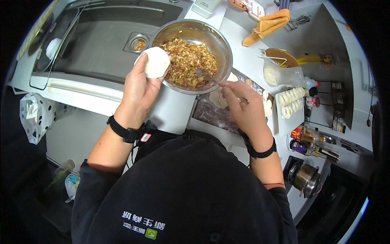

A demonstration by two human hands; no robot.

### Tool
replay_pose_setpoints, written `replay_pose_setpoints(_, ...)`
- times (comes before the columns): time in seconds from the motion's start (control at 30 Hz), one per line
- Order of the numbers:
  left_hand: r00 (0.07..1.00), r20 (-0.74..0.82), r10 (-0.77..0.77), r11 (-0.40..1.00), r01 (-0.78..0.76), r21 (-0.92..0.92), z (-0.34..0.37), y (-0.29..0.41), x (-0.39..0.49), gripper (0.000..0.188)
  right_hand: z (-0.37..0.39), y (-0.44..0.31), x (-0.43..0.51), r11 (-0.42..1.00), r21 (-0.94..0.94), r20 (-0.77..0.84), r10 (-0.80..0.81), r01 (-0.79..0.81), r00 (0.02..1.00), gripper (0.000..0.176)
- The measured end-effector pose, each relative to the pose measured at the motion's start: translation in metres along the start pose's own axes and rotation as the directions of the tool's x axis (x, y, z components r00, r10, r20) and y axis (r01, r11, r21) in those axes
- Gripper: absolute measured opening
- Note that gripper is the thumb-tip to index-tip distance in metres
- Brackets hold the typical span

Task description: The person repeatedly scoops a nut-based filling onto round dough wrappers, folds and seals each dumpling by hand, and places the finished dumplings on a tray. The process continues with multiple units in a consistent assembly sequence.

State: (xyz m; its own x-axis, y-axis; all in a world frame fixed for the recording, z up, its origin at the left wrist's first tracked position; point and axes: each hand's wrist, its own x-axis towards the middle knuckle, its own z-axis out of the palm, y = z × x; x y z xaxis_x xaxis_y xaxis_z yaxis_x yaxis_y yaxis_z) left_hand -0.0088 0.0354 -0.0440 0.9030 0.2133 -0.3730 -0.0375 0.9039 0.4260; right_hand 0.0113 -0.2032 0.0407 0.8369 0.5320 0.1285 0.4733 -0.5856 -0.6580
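Observation:
A round, pale dumpling wrapper (157, 63) lies flat across the fingers of my left hand (141, 87), its thumb resting on the near edge. That hand is at the left rim of a large stainless steel bowl (224, 45). Chopped dumpling filling (186, 58) covers much of the bowl's inside. My right hand (246, 106) grips a metal spoon (210, 80) over the bowl's lower right rim; its head is in the filling and partly blurred. Below and beside that hand is a dark, flour-dusted board (210, 114) bearing more wrappers (218, 99), partly hidden by my hand.
Left of the bowl is a sink (100, 42) with scraps in its drain (138, 42). At right stand a white tray of folded dumplings (291, 102), a clear bag of dough (272, 74), a spice rack (336, 94) and a metal pot (306, 180). An orange cloth (268, 26) hangs behind.

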Motion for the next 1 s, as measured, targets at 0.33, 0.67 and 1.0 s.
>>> replay_pose_setpoints(0.33, 1.000, -0.004, -0.004, 1.000, 0.004, 0.003, 0.002, -0.001, -0.001, 0.038, 0.029, 0.002, 0.010, 0.989, -0.020, -0.098, 0.141, -0.144, 0.985, 0.014)
replay_pose_setpoints(0.67, 1.000, -0.015, 0.012, 1.000, -0.012, -0.001, 0.001, -0.002, 0.001, 0.040, 0.028, 0.006, 0.000, 0.988, 0.145, 0.035, 0.050, -0.054, 0.998, 0.016)
replay_pose_setpoints(1.0, 1.000, -0.024, 0.007, 1.000, -0.007, 0.007, 0.003, -0.002, 0.000, 0.039, 0.022, 0.030, 0.012, 0.758, 0.575, 0.213, 0.224, -0.308, 0.951, 0.016)
